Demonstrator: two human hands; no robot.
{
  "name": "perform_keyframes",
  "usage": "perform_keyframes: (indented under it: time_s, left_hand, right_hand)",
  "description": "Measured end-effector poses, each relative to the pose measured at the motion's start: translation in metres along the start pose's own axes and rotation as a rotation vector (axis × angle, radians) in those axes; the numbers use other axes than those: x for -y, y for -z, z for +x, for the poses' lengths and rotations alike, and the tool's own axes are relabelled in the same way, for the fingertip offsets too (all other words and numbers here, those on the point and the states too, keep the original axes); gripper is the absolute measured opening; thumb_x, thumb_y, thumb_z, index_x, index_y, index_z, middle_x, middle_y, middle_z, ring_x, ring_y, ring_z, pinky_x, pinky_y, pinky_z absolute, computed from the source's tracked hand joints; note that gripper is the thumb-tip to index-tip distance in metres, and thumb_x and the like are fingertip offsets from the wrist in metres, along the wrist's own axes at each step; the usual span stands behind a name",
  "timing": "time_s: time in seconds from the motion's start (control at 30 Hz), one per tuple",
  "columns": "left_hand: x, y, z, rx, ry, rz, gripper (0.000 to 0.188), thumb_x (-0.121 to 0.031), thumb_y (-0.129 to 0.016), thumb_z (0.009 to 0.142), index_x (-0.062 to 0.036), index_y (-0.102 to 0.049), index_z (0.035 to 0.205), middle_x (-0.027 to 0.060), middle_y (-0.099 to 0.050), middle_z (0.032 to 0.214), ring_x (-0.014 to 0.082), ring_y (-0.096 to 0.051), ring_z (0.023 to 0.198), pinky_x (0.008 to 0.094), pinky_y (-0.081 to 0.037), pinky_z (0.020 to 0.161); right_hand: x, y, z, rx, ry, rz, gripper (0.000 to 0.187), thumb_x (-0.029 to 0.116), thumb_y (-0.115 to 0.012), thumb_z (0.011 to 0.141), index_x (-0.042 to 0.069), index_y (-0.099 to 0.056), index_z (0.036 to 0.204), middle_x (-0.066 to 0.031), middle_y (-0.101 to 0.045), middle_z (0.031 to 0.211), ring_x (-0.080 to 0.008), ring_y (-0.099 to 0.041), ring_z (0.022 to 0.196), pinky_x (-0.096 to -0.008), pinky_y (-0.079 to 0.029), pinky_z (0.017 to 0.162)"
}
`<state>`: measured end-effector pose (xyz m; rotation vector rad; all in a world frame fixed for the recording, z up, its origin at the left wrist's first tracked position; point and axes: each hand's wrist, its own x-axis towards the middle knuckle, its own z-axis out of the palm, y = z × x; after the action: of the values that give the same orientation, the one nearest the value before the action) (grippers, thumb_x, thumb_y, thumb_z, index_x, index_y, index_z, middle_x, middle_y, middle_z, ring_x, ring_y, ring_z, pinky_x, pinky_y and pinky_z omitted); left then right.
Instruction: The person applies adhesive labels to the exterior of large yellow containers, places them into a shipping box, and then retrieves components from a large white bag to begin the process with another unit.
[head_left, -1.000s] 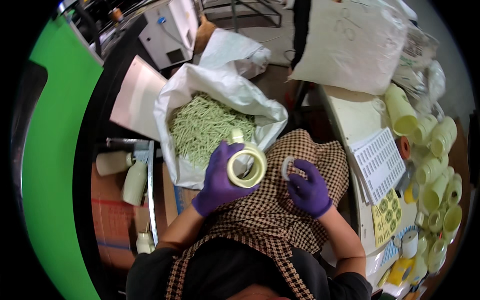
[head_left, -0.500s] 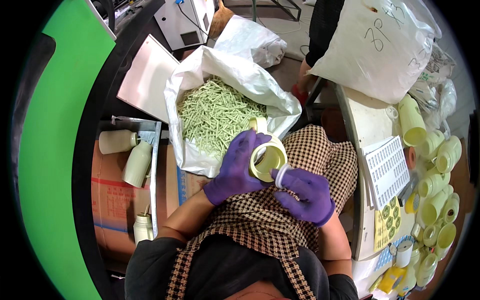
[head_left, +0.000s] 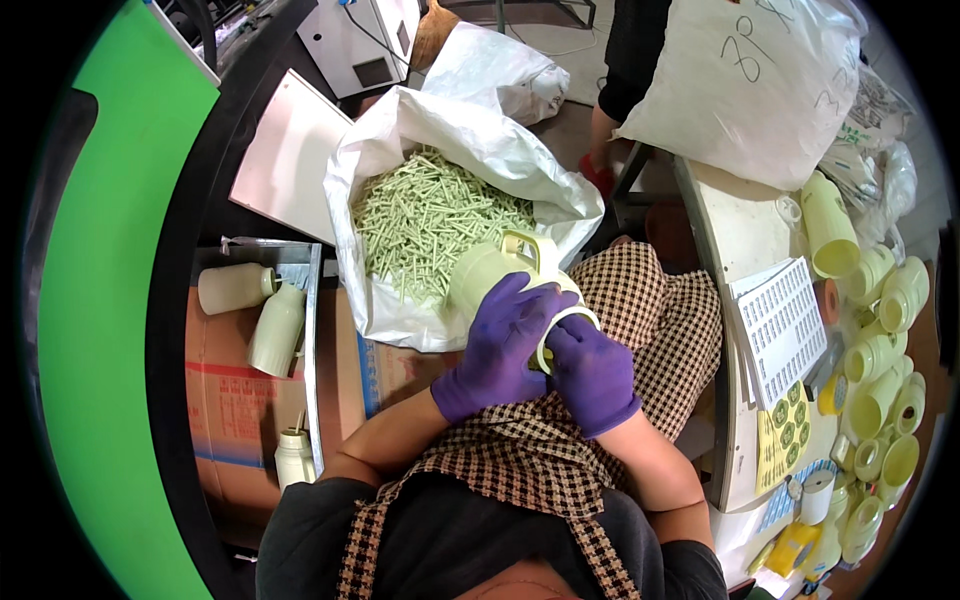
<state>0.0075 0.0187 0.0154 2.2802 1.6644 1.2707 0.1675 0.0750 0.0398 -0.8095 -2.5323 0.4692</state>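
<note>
A pale green plastic jug body [head_left: 482,277] with a loop handle [head_left: 546,256] lies tilted above my lap, its mouth turned toward me. My left hand [head_left: 508,340], in a purple glove, is closed around it close to the mouth. The fingers of my right hand [head_left: 594,372], gloved alike, are bent into the mouth, inside its pale rim [head_left: 578,314]. The white ring that this hand held is now mostly hidden by the fingers, so how it sits in the mouth does not show.
Beyond the jug stands an open white sack [head_left: 350,215] full of small pale green rods [head_left: 430,215]. On my left, a metal-edged bin [head_left: 312,390] holds several green bottles [head_left: 276,330]. The right-hand table [head_left: 735,215] carries printed sheets [head_left: 780,325], green housings [head_left: 890,400] and a stuffed white sack [head_left: 750,110].
The jug body has tipped, its far end swinging left over the sack. My right hand has moved left and up with the white ring, and its fingers are now in the mouth.
</note>
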Motion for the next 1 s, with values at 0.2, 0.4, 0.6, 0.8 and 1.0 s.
perform_keyframes:
  time_s: [0.2,0.4,0.6,0.8,1.0]
  left_hand:
    - [-0.007,-0.011,-0.009,-0.03,-0.13,-0.128,0.106,-0.02,-0.09,0.057,-0.006,-0.043,0.15,0.0142,-0.063,0.136,0.035,-0.062,0.123,0.0602,-0.035,0.112]
    - [-0.001,-0.006,-0.002,0.163,-0.016,0.07,0.078,-0.034,-0.085,0.073,-0.003,-0.055,0.139,0.0195,-0.055,0.143,0.0458,-0.043,0.139,0.0576,-0.031,0.117]
    - [-0.024,-0.006,0.011,0.103,-0.504,0.377,0.046,-0.033,-0.076,0.086,-0.0137,-0.062,0.125,0.0075,-0.062,0.137,0.0389,-0.036,0.147,0.065,-0.015,0.121]
    - [-0.028,-0.052,-0.019,0.335,-0.997,0.26,0.023,-0.033,-0.064,0.093,-0.0351,-0.061,0.116,-0.0137,-0.058,0.134,0.0109,-0.05,0.121,0.053,-0.029,0.112]
    - [-0.033,-0.078,-0.001,0.511,-1.125,0.156,0.031,-0.029,-0.061,0.092,-0.0325,-0.06,0.123,-0.0151,-0.057,0.133,0.0073,-0.051,0.115,0.0407,-0.047,0.085]
  right_hand:
    - [-0.019,0.022,-0.027,0.292,0.082,0.217,0.026,0.007,-0.067,0.078,0.006,-0.064,0.104,-0.0162,-0.065,0.094,-0.0372,-0.067,0.08,-0.045,-0.054,0.069]
    - [-0.009,-0.034,-0.053,0.028,0.01,0.139,0.038,0.006,-0.066,0.079,0.001,-0.058,0.115,-0.0202,-0.061,0.109,-0.0385,-0.061,0.094,-0.0485,-0.051,0.085]
    - [-0.052,0.038,-0.146,-0.481,0.178,0.488,0.047,0.003,-0.071,0.088,0.007,-0.063,0.135,-0.0183,-0.065,0.127,-0.034,-0.065,0.115,-0.043,-0.054,0.097]
    - [-0.106,0.139,-0.366,-0.91,-0.706,-0.465,0.034,0.005,-0.081,0.079,0.005,-0.073,0.112,-0.0142,-0.071,0.109,-0.0323,-0.069,0.101,-0.0401,-0.056,0.087]
    - [-0.159,0.143,-0.449,-0.816,-1.009,-0.494,0.037,0.015,-0.082,0.079,0.006,-0.073,0.115,-0.0156,-0.069,0.117,-0.033,-0.066,0.108,-0.0417,-0.054,0.094]
